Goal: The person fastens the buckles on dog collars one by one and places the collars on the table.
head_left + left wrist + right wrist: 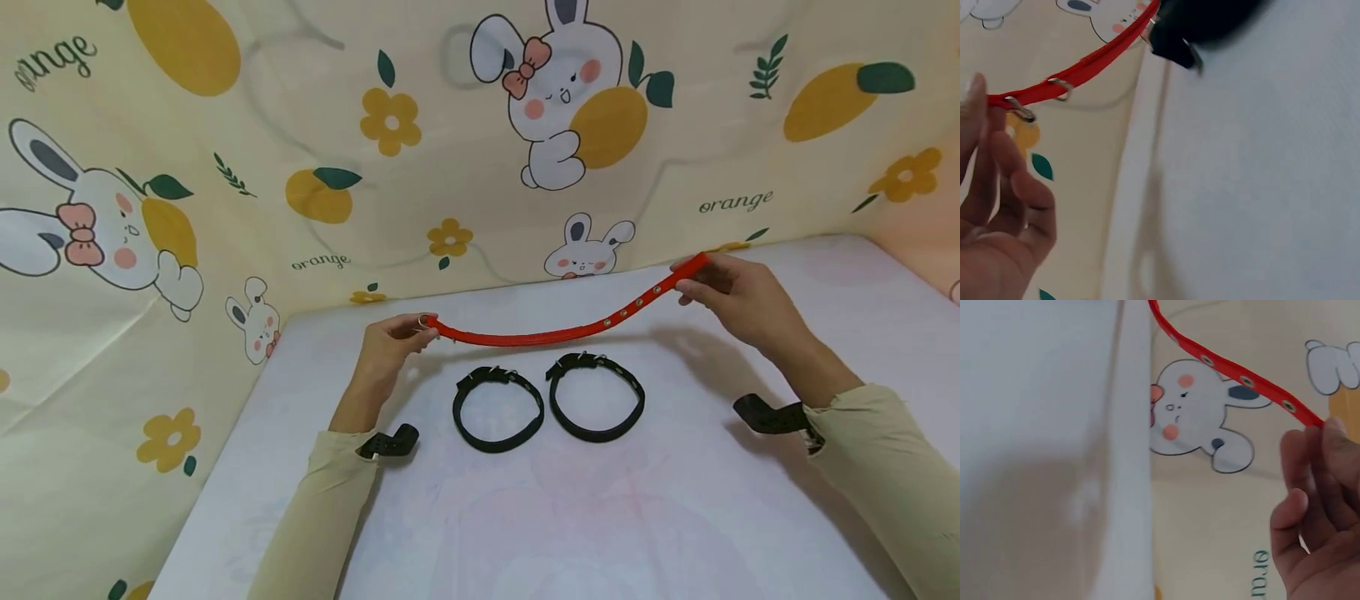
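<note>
A red collar [525,339] with a metal buckle and a row of eyelets hangs in a shallow sag between both hands, above the table. My left hand [384,354] pinches its buckle end; in the left wrist view the metal ring [1060,89] and buckle show beside the fingertips. At the eyelet end, my right hand [746,300] pinches the strap between thumb and fingers, higher than the left. The right wrist view shows the red strap [1229,372] running up from those fingertips. Two black collars [498,446] [597,435], each buckled into a loop, lie side by side below it.
The white table [570,533] meets a cream cloth backdrop [420,183] printed with rabbits and oranges along its back and left edges. Black wrist devices [393,442] [768,414] stick out from both sleeves.
</note>
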{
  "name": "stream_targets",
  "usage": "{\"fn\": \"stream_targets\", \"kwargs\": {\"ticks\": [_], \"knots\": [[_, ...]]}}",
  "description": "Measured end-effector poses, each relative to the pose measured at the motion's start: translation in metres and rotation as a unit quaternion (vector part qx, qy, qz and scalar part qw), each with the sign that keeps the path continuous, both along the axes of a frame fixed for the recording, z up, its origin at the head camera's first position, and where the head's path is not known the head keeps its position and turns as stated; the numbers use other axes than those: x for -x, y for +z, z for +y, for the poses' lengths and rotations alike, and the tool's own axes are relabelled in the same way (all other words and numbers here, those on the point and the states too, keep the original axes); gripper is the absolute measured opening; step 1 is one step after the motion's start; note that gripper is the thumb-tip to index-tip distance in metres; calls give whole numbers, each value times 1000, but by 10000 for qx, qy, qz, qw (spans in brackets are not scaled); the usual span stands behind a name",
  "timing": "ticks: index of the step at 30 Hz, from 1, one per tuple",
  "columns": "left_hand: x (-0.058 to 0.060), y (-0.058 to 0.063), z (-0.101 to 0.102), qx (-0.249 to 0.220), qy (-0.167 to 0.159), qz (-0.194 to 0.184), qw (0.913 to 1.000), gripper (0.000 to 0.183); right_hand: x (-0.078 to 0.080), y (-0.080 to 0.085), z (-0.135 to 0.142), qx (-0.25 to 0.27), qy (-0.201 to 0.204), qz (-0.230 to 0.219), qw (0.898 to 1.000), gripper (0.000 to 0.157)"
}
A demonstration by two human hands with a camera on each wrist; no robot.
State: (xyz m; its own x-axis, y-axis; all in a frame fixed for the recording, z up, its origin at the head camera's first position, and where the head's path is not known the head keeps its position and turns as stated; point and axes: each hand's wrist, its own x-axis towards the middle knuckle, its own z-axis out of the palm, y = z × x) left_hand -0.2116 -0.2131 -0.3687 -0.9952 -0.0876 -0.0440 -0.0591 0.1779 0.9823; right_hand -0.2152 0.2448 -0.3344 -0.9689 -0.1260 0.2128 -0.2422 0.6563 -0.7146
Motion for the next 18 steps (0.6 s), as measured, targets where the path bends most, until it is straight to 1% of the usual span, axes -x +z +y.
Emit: {"fn": "stream_targets", "kwargs": {"ticks": [2,4,8,12,14,16,18], "knots": [[-2,5,2,-59,52,249,9997,31,-1,3,-2,141,-53,216,9997,37],[-4,10,4,-98,86,477,9988,29,-3,6,-4,200,-106,316,9992,35],[-9,19,7,-161,163,797,9966,25,-4,10,-6,297,-149,354,9988,34],[-13,25,9,-336,257,1080,9933,16,-5,11,-8,402,-122,357,9985,34],[-15,27,11,-506,240,1302,9899,13,-7,12,-9,439,-151,374,9982,35],[-16,27,13,-711,168,1588,9846,13,-9,14,-10,467,-194,412,9979,36],[-17,29,16,-883,106,1807,9795,16,-11,16,-11,447,-300,453,9975,37]]}}
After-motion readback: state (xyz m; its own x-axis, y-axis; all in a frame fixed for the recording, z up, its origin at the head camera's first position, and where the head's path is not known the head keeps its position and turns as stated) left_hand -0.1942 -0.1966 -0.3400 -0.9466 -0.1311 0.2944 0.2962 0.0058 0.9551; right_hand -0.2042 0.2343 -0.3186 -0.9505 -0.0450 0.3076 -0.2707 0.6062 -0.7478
